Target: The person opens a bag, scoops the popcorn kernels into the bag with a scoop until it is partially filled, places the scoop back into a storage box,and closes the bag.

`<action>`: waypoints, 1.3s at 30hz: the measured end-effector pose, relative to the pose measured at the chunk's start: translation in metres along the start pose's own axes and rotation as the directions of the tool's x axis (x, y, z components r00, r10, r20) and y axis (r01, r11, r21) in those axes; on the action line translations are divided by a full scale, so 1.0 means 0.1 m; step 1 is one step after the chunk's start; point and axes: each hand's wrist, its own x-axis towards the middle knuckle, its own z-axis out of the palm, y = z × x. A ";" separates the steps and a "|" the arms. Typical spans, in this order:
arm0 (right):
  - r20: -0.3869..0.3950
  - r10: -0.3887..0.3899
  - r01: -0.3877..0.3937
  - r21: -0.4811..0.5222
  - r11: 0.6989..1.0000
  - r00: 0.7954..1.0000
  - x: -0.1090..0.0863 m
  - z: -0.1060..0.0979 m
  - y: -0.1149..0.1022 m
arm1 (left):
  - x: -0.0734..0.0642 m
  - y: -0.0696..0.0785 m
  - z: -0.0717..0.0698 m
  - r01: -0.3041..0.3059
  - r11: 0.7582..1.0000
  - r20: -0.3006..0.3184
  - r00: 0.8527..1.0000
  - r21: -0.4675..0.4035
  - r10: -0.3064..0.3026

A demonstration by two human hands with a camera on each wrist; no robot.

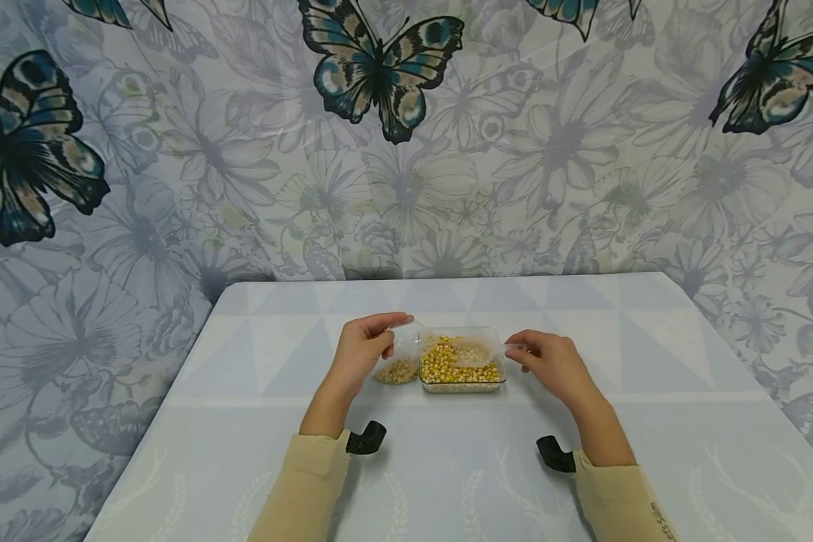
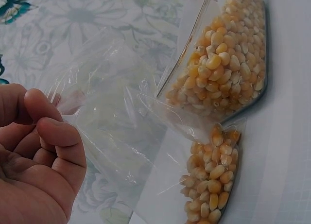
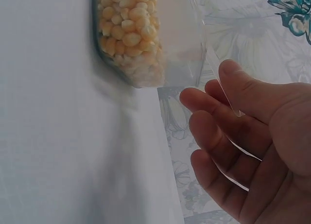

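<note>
In the head view, a clear rectangular container [image 1: 462, 387] of yellow corn kernels [image 1: 440, 363] stands on the table between both hands. Left of it, touching or nearly so, a clear plastic bag [image 2: 114, 122] holds more kernels [image 2: 209, 185] at its bottom. My left hand [image 1: 363, 346] pinches the top of this bag between thumb and index finger. My right hand [image 1: 549, 361] holds a thin clear strip [image 3: 221, 80] between thumb and fingers, apparently the handle of a clear scoop [image 1: 473, 354] over the container. The scoop's edges are hard to make out.
The table [image 1: 447, 467] has a pale cover with triangles and leaf prints. Behind it hangs a floral cloth [image 1: 420, 203] with butterflies. A black curved piece is at each sleeve cuff [image 1: 318, 452].
</note>
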 end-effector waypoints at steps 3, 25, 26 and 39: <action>0.003 -0.012 0.012 0.014 1.000 1.000 0.01 0.03 0.00 | 0.00 0.00 0.00 0.000 1.000 0.001 1.000 -0.002 0.000; -0.049 -0.040 0.046 0.121 0.992 0.998 0.03 0.18 0.09 | 0.00 0.00 -0.02 0.001 1.000 0.003 1.000 -0.011 -0.001; -0.051 -0.040 0.046 0.124 0.991 0.998 0.03 0.18 0.10 | 0.00 0.00 -0.02 0.002 1.000 0.004 1.000 -0.011 -0.002; -0.053 0.004 0.007 0.204 0.979 0.999 0.05 0.21 0.15 | 0.00 0.00 0.00 0.001 1.000 -0.005 1.000 -0.002 -0.001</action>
